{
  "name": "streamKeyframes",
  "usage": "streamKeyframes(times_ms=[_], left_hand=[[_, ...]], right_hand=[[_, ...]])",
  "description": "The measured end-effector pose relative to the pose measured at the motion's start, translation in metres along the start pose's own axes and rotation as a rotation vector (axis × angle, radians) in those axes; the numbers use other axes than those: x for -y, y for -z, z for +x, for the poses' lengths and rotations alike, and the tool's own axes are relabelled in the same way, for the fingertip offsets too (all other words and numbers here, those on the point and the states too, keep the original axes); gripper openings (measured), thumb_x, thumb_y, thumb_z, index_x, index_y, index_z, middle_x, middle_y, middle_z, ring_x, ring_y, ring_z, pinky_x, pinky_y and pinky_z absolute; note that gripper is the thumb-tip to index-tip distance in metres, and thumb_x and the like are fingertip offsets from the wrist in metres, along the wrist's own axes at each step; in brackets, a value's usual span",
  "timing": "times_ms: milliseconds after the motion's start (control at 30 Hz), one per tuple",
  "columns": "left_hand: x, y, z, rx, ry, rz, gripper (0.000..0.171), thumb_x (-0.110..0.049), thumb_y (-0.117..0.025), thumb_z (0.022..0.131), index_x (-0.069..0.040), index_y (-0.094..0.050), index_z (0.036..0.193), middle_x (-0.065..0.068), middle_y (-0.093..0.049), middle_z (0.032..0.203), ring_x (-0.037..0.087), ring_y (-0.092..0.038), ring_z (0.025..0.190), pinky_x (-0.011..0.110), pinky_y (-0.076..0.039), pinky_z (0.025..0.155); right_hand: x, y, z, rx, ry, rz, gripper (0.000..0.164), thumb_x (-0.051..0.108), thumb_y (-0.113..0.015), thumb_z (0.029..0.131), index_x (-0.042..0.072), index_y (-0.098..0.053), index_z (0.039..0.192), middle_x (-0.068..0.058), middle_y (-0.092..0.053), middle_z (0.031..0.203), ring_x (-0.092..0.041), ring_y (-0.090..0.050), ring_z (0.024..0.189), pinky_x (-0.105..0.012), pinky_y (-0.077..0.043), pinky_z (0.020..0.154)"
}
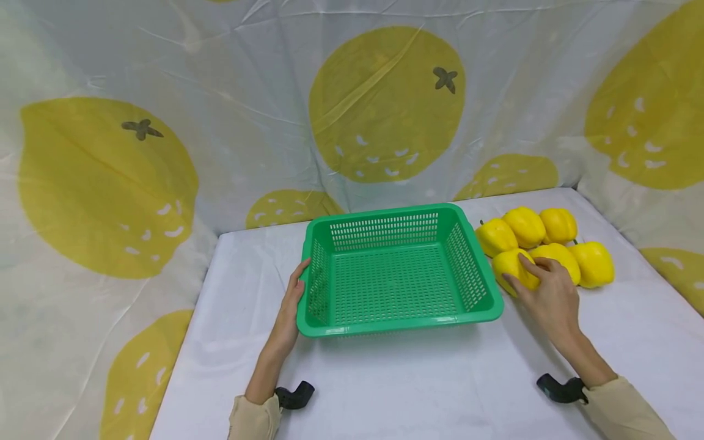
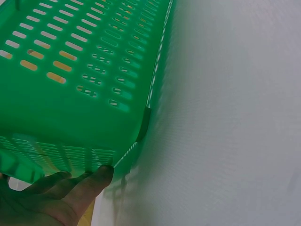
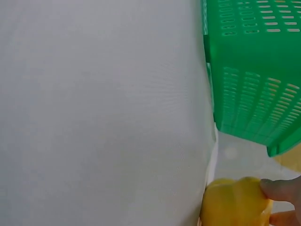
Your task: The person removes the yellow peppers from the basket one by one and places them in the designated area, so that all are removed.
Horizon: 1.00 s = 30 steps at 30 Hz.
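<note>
A green plastic basket [image 1: 393, 330] with slotted walls stands in the middle of the white-covered table. At its left side, my left hand [image 1: 286, 318] rests against the outer wall, its fingers [image 2: 91, 188] laid straight along the slots below the rim. To the right of the basket, my right hand [image 1: 552, 299] grips a yellow bell pepper [image 1: 508, 266] between thumb and fingers; this pepper [image 3: 235, 202] also shows at the bottom of the right wrist view. Several other yellow bell peppers [image 1: 524, 226] sit close together around and behind that hand. Nothing lies inside the basket.
A white cloth [image 1: 396, 391] covers the table. Behind and at both sides hangs a pale curtain [image 1: 258, 134] printed with big yellow lemons. Each wrist wears a black camera mount [image 1: 296, 395] near a beige sleeve [image 1: 627, 409].
</note>
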State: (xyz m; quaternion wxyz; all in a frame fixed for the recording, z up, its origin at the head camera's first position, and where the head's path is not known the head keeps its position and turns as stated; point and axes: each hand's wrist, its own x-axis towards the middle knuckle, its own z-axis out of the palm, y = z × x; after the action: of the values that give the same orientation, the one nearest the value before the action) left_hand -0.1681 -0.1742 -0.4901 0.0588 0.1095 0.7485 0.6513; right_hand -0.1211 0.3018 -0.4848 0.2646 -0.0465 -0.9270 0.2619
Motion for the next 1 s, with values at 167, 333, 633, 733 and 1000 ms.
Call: streamKeyframes(times_ms=[167, 333, 633, 733, 1000], left_hand=[[0.0, -0.002, 0.0, -0.006, 0.003, -0.007, 0.048, -0.045, -0.02, 0.114, -0.041, -0.024, 0.161, -0.008, -0.015, 0.172, 0.021, -0.015, 0.157, 0.056, -0.01, 0.126], [-0.001, -0.006, 0.0, -0.01, 0.012, -0.001, 0.048, -0.047, -0.021, 0.114, -0.042, -0.024, 0.161, -0.006, -0.015, 0.172, 0.022, -0.015, 0.157, 0.057, -0.011, 0.125], [-0.001, -0.003, -0.001, -0.003, 0.022, 0.026, 0.048, -0.048, -0.021, 0.113, -0.044, -0.024, 0.161, -0.006, -0.016, 0.172, 0.022, -0.017, 0.157, 0.058, -0.012, 0.125], [-0.003, 0.0, -0.001, 0.001, 0.013, 0.065, 0.048, -0.048, -0.021, 0.114, -0.043, -0.023, 0.162, -0.007, -0.016, 0.172, 0.022, -0.013, 0.159, 0.062, -0.009, 0.126], [-0.01, 0.019, -0.011, -0.038, 0.009, 0.167, 0.051, -0.044, -0.018, 0.115, -0.039, -0.016, 0.165, 0.01, -0.025, 0.171, 0.037, -0.027, 0.157, 0.068, -0.031, 0.117]], right_hand=[[0.0, 0.003, -0.002, -0.007, -0.017, 0.01, 0.053, 0.011, -0.082, 0.087, -0.01, -0.063, 0.132, -0.037, -0.058, 0.123, -0.052, -0.051, 0.113, -0.065, -0.042, 0.093], [-0.003, 0.007, -0.004, -0.002, -0.034, 0.005, 0.053, 0.016, -0.081, 0.089, -0.009, -0.063, 0.133, -0.037, -0.057, 0.125, -0.052, -0.05, 0.114, -0.066, -0.041, 0.09], [-0.008, 0.012, -0.002, -0.004, -0.042, -0.013, 0.05, 0.019, -0.081, 0.09, -0.008, -0.067, 0.129, -0.033, -0.059, 0.124, -0.05, -0.052, 0.111, -0.062, -0.044, 0.08], [-0.006, 0.014, 0.0, -0.008, -0.044, -0.006, 0.05, 0.021, -0.08, 0.09, -0.007, -0.067, 0.129, -0.032, -0.059, 0.124, -0.05, -0.051, 0.112, -0.064, -0.044, 0.081], [-0.001, 0.034, 0.013, 0.037, 0.004, 0.081, 0.048, 0.02, -0.074, 0.096, -0.008, -0.063, 0.134, -0.035, -0.053, 0.136, -0.055, -0.045, 0.124, -0.073, -0.036, 0.098]])
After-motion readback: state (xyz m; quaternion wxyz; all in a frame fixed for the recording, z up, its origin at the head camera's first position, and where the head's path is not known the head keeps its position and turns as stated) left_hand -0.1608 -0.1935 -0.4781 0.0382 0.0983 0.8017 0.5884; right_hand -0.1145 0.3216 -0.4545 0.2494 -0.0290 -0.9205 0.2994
